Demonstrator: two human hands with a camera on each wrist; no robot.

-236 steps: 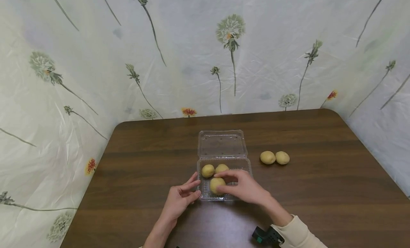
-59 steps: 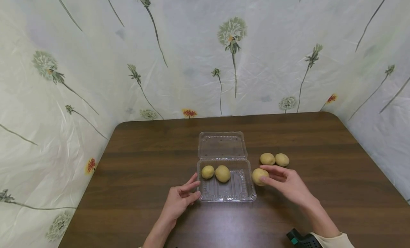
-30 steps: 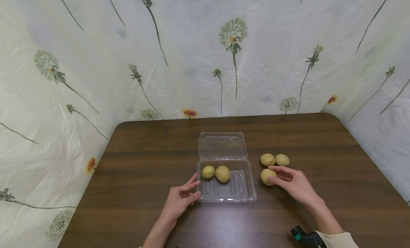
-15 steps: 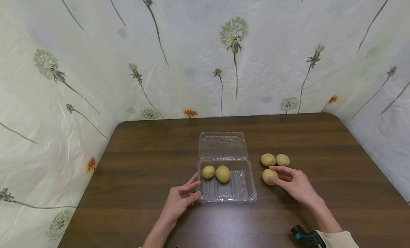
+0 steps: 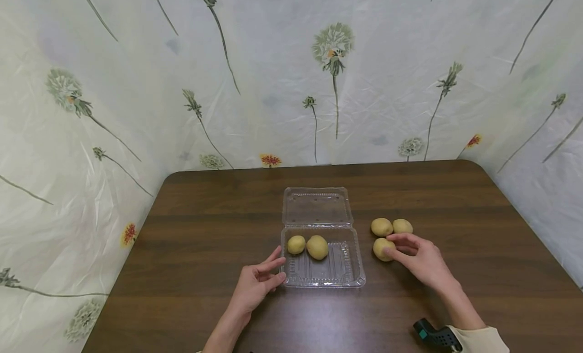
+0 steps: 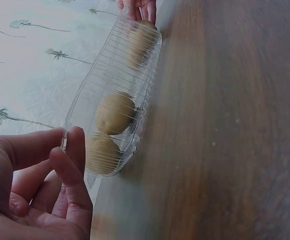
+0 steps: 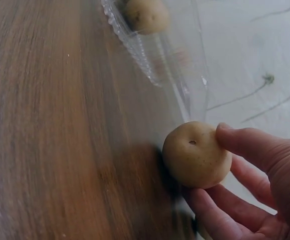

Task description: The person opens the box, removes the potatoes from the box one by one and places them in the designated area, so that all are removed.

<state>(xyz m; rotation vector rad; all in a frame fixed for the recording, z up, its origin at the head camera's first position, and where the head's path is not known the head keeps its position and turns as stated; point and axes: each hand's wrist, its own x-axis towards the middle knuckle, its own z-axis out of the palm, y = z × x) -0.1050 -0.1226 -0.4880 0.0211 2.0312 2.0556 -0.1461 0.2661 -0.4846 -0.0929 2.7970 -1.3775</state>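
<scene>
The clear container lies open, lid to the far side, left rim pinched by the left hand; a small yellow potato and a bigger one sit inside, far left. Out right, the right hand grips a round potato, just nearer than an oval pair.

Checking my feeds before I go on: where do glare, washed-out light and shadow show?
Head view: pale glare on the tabletop in front of the clear plastic clamshell; left wrist: floral backdrop washed out at upper left; right wrist: dark shadow beside the held potato.
</scene>
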